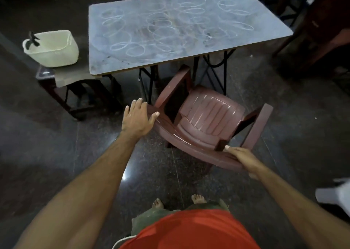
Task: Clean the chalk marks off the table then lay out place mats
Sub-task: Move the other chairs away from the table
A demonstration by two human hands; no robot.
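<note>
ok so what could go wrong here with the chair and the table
The chair sits close to the table legs, so shifting it could knock the frame. Only the right hand grips the backrest; the left hand lies flat on its corner, so the chair might twist. Bare feet stand near its legs.

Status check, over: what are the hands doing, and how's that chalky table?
Left hand open on chair back; right hand gripping its rim. Table still covered in chalk marks. Chair blocks the near side.

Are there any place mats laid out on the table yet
No, the table top shows only looping chalk marks and no place mats.
</note>
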